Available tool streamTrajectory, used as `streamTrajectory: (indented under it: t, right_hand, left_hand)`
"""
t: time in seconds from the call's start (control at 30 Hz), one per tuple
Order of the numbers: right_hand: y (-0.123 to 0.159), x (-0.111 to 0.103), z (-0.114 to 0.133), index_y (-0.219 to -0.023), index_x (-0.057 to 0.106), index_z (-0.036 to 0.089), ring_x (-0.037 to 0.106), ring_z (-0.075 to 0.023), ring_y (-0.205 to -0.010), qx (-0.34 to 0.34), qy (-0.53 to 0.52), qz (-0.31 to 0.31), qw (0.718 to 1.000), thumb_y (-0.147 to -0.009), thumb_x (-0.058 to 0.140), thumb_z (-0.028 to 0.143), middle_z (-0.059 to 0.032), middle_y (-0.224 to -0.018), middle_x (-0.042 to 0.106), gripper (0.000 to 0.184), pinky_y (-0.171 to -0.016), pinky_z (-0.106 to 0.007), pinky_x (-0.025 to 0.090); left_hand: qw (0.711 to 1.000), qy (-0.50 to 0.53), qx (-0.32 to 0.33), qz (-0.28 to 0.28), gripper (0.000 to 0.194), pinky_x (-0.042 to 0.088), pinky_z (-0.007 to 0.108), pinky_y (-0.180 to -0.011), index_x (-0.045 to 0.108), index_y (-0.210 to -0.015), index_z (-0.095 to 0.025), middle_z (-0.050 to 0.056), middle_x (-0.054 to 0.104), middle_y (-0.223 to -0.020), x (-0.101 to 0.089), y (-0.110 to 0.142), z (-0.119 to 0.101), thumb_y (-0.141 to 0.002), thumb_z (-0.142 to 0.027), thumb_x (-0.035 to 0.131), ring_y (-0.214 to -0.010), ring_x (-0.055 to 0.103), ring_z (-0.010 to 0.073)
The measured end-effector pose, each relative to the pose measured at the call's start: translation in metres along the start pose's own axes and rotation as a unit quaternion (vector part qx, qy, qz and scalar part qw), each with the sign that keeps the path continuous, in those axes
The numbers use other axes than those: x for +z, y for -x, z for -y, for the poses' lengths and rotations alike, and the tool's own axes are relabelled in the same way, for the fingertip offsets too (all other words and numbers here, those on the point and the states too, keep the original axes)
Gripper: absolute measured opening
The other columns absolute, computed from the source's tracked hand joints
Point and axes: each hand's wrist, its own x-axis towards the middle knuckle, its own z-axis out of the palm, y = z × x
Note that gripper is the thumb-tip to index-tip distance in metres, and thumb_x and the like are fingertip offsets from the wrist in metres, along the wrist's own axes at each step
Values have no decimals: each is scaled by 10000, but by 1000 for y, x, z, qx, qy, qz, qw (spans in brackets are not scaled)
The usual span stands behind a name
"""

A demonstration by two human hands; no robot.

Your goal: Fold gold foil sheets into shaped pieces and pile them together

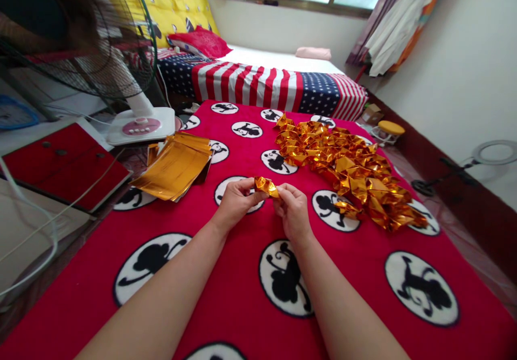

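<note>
A small folded piece of shiny gold foil paper [266, 186] is held up between my two hands, just above the red cloth. My left hand [238, 201] pinches its left end between thumb and fingers. At the other end, the fingertips of my right hand [293, 206] grip it. To the left lies a loose stack of flat gold foil sheets [175, 166]. On the right, a large heap of folded gold foil pieces [343, 161] spreads over the cloth, with one piece [348, 209] at its near edge.
A red cloth [242, 263] with black figures in white circles covers the surface before me. An electric fan [141, 123] stands at the left by a red-fronted cabinet [60, 161]. Behind is a bed [258, 85]; a yellow stool [391, 128] stands at right.
</note>
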Motion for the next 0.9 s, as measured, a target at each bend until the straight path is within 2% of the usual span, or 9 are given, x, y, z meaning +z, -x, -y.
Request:
streamTrajectory:
  t: [0.13, 0.33, 0.63, 0.9]
  right_hand:
    - [0, -1, -1, -625, 535, 177, 269, -32, -373, 1, 0, 4, 1000, -777, 662, 312, 86, -459, 396, 240, -353, -178, 161]
    - [1, 0, -1, -631, 530, 180, 280, -35, -385, -7, 13, 9, 1000, -796, 670, 337, 84, -478, 394, 266, -356, -179, 173]
    - [1, 2, -2, -670, 559, 182, 309, -39, -403, -24, 12, 12, 1000, -822, 673, 372, 73, -518, 435, 269, -368, -186, 184]
    - [3, 1, -1, -634, 546, 179, 299, -40, -395, -37, 48, 11, 998, -807, 676, 342, 75, -481, 430, 271, -373, -193, 180]
  left_hand:
    - [1000, -19, 4, -4, 306, 409, 220, -553, 774, -844, -148, 14, 651, -666, -1, -1, 4, -641, -372, 827, -616, 544, 129]
    - [1000, 9, -3, -7, 282, 414, 211, -547, 757, -831, -156, 5, 647, -674, -2, -2, 8, -629, -337, 834, -603, 542, 117]
    - [998, 65, 5, -21, 301, 463, 213, -643, 749, -845, -154, 17, 705, -780, 0, -3, 5, -593, -277, 856, -700, 597, 133]
    - [999, 41, -25, -3, 303, 467, 227, -663, 745, -781, -145, 19, 698, -749, 1, -1, 5, -549, -286, 879, -694, 597, 140]
